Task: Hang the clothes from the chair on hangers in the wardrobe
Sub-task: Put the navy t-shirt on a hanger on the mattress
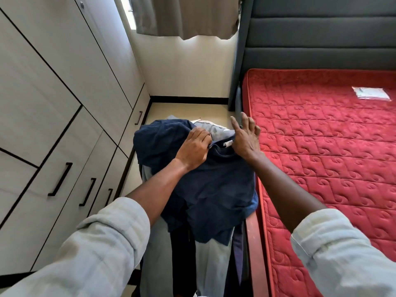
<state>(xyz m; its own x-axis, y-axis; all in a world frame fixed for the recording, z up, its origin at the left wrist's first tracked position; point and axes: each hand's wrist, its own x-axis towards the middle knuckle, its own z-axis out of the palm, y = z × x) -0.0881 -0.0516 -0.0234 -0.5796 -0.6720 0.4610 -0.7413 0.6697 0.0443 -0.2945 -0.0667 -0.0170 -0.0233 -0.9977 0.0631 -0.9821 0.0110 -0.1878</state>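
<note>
A heap of clothes lies over the chair between wardrobe and bed, and the chair itself is hidden beneath it. On top is a navy blue shirt (pixel 214 185) with a white neck label. Pale grey-blue garments (pixel 210 262) show under it and at the far side. My left hand (pixel 194 147) pinches the navy shirt at its collar, fingers curled round the cloth. My right hand (pixel 245 136) hovers at the collar's right side with its fingers spread and straight, holding nothing. The wardrobe (pixel 64 99) stands on the left with its doors closed. No hanger is in view.
A bed with a red quilted mattress (pixel 325 151) and a dark grey headboard (pixel 317 31) fills the right side, close against the clothes heap. A small clear packet (pixel 371 94) lies on the mattress. A narrow strip of pale floor (pixel 186 110) runs toward the curtained window.
</note>
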